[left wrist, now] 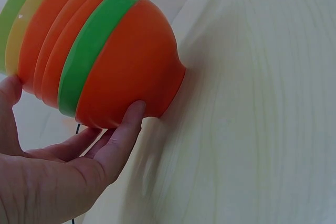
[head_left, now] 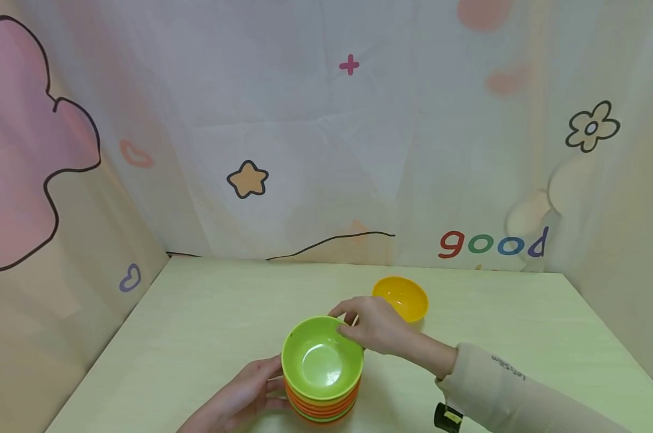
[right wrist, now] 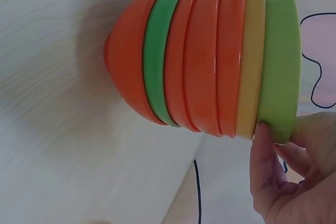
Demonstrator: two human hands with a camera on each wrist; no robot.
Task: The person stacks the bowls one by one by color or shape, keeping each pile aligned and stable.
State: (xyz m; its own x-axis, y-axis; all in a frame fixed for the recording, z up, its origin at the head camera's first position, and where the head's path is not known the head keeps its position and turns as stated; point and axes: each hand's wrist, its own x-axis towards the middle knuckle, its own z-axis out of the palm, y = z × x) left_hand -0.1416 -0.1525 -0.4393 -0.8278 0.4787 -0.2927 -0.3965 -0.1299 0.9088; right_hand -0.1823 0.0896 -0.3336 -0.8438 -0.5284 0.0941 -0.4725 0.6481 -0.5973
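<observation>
A stack of nested bowls stands upright on the table. Its top is a light green bowl (head_left: 322,361), above a yellow bowl (right wrist: 250,61), several orange bowls (right wrist: 202,56), a darker green bowl (left wrist: 94,51) and an orange bottom bowl (left wrist: 131,61). My right hand (head_left: 377,325) pinches the light green bowl's rim at its far right side, thumb inside it. On the stack's left side rests my left hand (head_left: 250,388), its fingers extended along the lower bowls and its thumb higher up, near the yellow one.
A separate yellow-orange bowl (head_left: 401,297) sits farther back on the pale table (head_left: 223,307), just beyond the right hand. A printed cloth (head_left: 304,138) hangs behind the table and along its sides. A dark band (head_left: 448,417) is at the right sleeve.
</observation>
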